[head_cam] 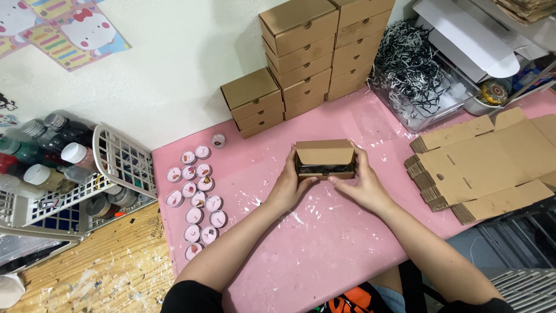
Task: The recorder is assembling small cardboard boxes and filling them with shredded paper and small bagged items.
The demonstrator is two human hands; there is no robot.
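Hands: left hand (288, 186) and right hand (359, 184) clasped round small cardboard box (325, 159), lid half shut
Candles: pink tealights (197, 200) laid out at 9 o'clock

small craft packing workshop, stacked cardboard boxes (301, 58), flat box blanks (480, 162), paint-spattered pink table (324, 243), bottle basket (124, 162)

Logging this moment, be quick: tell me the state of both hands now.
Left hand: closed on the left end of the small brown cardboard box.
Right hand: closed on the box's right end, thumb at its front edge.

Bare forearms, short black sleeves, orange-printed shirt front.
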